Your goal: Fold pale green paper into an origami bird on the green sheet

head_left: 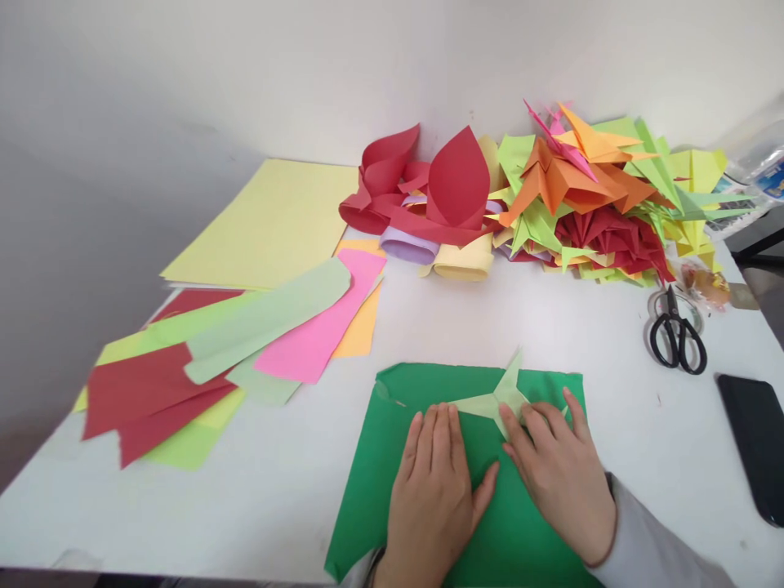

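A pale green folded paper star (501, 400) with narrow points lies on a dark green sheet (367, 482). My left hand (432, 482) rests flat on that sheet, fingers stretched out and thumb apart, its fingertips at the star's left point. Over the star's right side is my right hand (554, 457), with spread, slightly bent fingers pressing on the paper and the little finger raised. Its fingers hide the star's lower right part.
Cut paper strips (306, 327) overlap at left, before large pale yellow sheets (263, 220). Rolled red paper shapes (456, 184) and a heap of colourful folded paper stars (588, 196) stand along the wall. Black-handled scissors (677, 339) and a black phone (753, 441) lie at right.
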`<state>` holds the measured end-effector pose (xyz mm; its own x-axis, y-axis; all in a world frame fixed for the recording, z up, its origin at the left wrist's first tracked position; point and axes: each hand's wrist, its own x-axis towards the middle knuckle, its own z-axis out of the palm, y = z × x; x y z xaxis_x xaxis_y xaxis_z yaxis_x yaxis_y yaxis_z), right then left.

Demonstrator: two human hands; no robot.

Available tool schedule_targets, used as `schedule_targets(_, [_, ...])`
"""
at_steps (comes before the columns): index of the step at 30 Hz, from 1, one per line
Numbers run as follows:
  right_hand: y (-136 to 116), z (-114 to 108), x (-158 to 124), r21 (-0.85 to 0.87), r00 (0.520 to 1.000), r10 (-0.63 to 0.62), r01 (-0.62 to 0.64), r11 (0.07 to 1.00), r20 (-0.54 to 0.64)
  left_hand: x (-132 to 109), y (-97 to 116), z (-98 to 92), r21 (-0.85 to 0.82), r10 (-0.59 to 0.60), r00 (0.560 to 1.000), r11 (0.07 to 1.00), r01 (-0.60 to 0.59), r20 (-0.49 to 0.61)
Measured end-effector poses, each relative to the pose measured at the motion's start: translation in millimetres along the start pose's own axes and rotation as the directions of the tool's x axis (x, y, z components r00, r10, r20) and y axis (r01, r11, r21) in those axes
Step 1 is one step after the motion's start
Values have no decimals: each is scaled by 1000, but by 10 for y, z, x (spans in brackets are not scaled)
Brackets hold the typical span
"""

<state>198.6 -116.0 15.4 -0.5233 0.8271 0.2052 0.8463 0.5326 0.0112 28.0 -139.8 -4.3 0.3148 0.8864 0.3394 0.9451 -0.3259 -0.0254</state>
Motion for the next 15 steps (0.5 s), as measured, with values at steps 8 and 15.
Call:
schedule_targets(8, [17, 16, 6, 14, 1000, 16, -16, 1000, -3, -54, -75, 11, -4, -33, 999, 999, 33, 12])
schedule_targets(15, [11, 33, -9, 15, 1000, 10, -10, 1000, -4, -119, -170, -12, 53, -138, 988, 989, 135, 68])
